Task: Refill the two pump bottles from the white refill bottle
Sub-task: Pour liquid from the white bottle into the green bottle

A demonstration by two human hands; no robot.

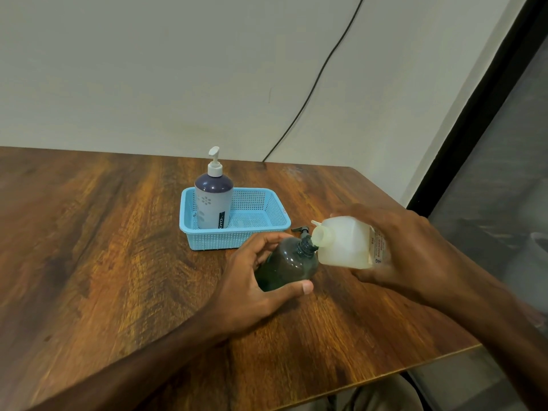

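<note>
My left hand (252, 289) grips a dark green translucent pump bottle (286, 264) that stands on the wooden table (118, 262). Its neck is open. My right hand (397, 247) holds the white refill bottle (344, 243) tipped sideways, its uncapped mouth touching the green bottle's neck. A black pump head (301, 230) lies on the table just behind the two necks. A second pump bottle (214, 200), grey with a dark purple top and a white pump, stands upright in the left half of a light blue mesh basket (267, 229).
The basket's right half holds nothing that I can make out. The table's right edge (421, 218) runs close behind my right hand, and its near edge (385, 375) slants below my right forearm. A black cable (314, 84) hangs down the wall behind.
</note>
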